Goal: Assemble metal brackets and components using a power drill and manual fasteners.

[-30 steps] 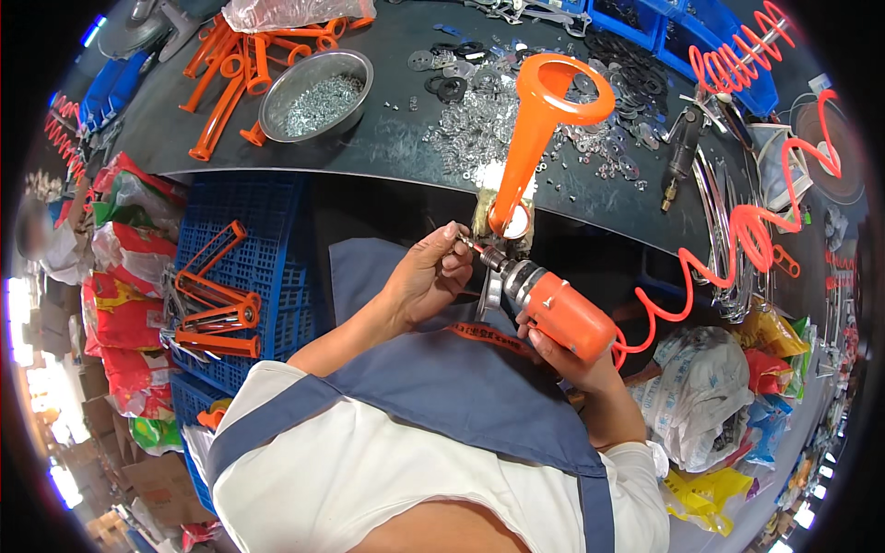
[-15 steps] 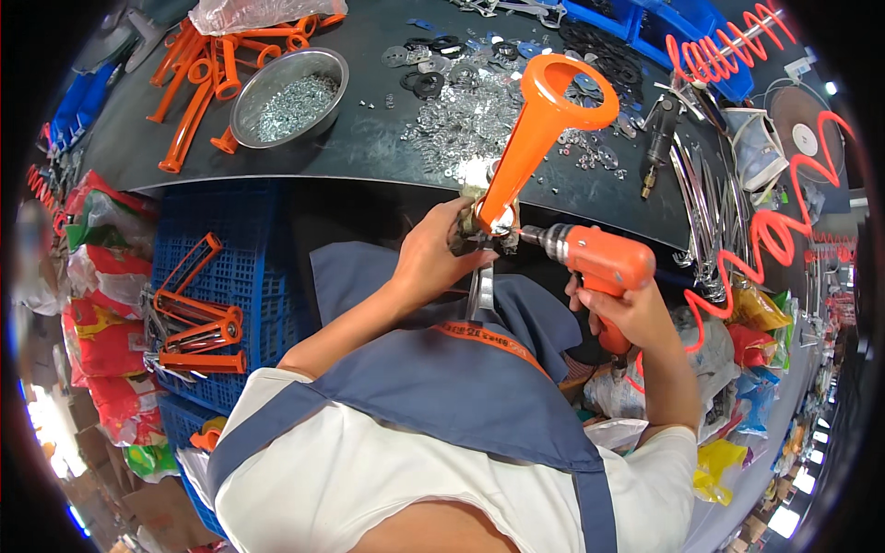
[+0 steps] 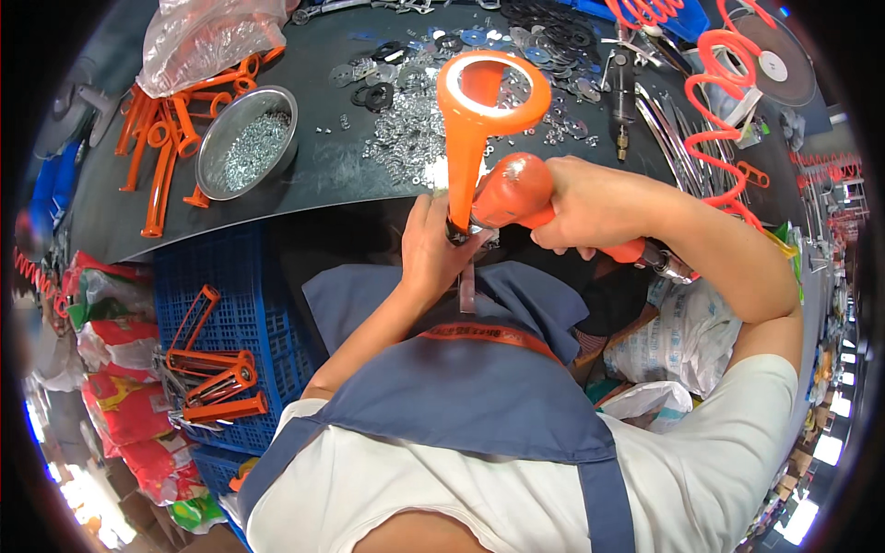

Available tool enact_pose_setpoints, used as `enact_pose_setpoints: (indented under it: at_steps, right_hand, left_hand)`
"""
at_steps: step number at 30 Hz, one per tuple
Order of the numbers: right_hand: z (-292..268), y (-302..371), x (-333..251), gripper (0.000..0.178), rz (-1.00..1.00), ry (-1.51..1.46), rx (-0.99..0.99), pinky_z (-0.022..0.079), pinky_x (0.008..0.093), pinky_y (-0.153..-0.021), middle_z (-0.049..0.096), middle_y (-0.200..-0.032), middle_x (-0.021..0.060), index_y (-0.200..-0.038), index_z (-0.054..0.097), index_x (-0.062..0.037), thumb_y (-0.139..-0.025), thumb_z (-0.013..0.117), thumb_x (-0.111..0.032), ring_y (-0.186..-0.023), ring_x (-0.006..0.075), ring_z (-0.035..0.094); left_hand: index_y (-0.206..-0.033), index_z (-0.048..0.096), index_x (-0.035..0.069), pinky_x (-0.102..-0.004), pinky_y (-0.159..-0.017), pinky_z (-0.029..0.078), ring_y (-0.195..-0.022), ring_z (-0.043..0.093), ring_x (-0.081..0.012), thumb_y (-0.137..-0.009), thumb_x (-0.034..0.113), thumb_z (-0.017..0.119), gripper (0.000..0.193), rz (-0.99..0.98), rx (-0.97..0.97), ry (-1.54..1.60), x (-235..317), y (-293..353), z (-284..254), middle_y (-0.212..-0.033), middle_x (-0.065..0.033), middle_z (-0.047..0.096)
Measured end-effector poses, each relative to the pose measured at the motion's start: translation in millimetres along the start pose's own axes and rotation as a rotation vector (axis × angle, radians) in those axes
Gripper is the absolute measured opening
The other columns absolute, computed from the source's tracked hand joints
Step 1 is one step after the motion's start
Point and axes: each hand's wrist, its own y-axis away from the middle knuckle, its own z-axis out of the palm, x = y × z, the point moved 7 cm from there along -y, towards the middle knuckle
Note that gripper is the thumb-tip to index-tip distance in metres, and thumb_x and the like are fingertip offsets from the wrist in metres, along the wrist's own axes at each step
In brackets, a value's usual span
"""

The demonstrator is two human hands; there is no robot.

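Observation:
My left hand (image 3: 428, 244) is closed round the lower end of an orange part (image 3: 464, 161) with a large ring at its top, held upright at the table's front edge. A metal strip (image 3: 467, 288) hangs below that hand. My right hand (image 3: 590, 205) grips an orange pistol-shaped air screwdriver (image 3: 512, 189). Its nose points down at the part's lower end, close beside my left fingers; the driver's body hides the bit and any contact. Beyond the part, small clear and metal pieces (image 3: 401, 138) lie heaped on the dark table (image 3: 323, 175).
A steel bowl (image 3: 214, 155) of small screws stands left, near orange parts (image 3: 159, 189) and a plastic bag (image 3: 207, 46). Blue crates (image 3: 207, 258) hold finished-looking orange assemblies (image 3: 221, 378) below. At right are metal strips (image 3: 666, 129), another air tool (image 3: 622, 101) and a coiled red hose (image 3: 705, 138).
The right hand has raised and turned the screwdriver, from pointing sideways at the part to pointing down at it. The orange part now stands more upright in the left hand. The view has shifted.

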Motion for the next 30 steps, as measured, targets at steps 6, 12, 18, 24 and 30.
enact_pose_setpoints:
  at_steps: [6, 12, 18, 24, 30]
  right_hand:
    - [-14.5, 49.3, 14.7, 0.034, -0.128, -0.439, 0.282, 0.053, 0.0274, -0.049, 0.065, -0.085, 0.0111, -0.109, 0.056, 0.0031, -0.077, 0.062, -0.008, -0.068, 0.0167, 0.065]
    - [-52.3, 118.4, 137.2, 0.037, 0.111, -0.281, 0.747, 0.050, 0.0273, -0.047, 0.065, -0.082, 0.0104, -0.111, 0.057, -0.0001, -0.075, 0.064, -0.005, -0.069, 0.0171, 0.064]
    - [-73.8, 39.9, 290.6, 0.022, 0.215, 0.565, 1.034, 0.048, 0.0500, -0.075, 0.062, -0.094, 0.0258, -0.094, 0.057, 0.0014, -0.073, 0.059, -0.002, -0.086, 0.0444, 0.059]
    - [-23.2, 47.5, 167.6, 0.043, -0.122, 0.674, 1.397, 0.042, 0.0442, -0.093, 0.058, -0.107, 0.0223, -0.116, 0.053, 0.0026, -0.073, 0.059, 0.004, -0.106, 0.0376, 0.054]
    - [111.2, -54.6, 93.0, 0.036, -0.549, -0.061, 0.887, 0.043, 0.0417, -0.091, 0.056, -0.111, 0.0208, -0.112, 0.053, 0.0019, -0.085, 0.062, -0.019, -0.105, 0.0364, 0.052]
  left_hand:
    - [-0.115, 0.055, 0.004, -0.0380, -0.070, 0.047, -0.080, 0.056, -0.0266, -0.058, 0.016, 0.086, 0.066, -0.110, -0.113, 0.113, -16.6, -4.9, -12.9, -0.090, -0.0110, 0.057]
    - [-0.121, 0.054, -0.001, -0.0315, -0.065, 0.044, -0.071, 0.049, -0.0191, -0.080, 0.024, 0.071, 0.051, -0.092, 0.342, -0.328, -44.0, -65.3, -159.6, -0.088, -0.0084, 0.055]
    - [-0.132, 0.050, 0.009, -0.0424, -0.110, 0.025, -0.133, 0.034, -0.0348, -0.094, 0.034, 0.049, 0.046, 0.236, 0.166, -0.654, -32.9, -97.5, -145.8, -0.142, -0.0166, 0.040]
    - [-0.133, 0.039, -0.003, -0.0395, -0.104, 0.033, -0.124, 0.046, -0.0290, -0.088, 0.038, 0.057, 0.064, 0.110, -0.253, 0.513, 0.2, -34.0, -17.6, -0.134, -0.0180, 0.046]
    - [-0.119, 0.047, 0.004, -0.0313, -0.059, 0.048, -0.068, 0.057, -0.0169, -0.085, 0.060, 0.055, 0.066, -0.282, -0.041, 1.114, 16.8, -29.8, -15.7, -0.086, -0.0104, 0.057]
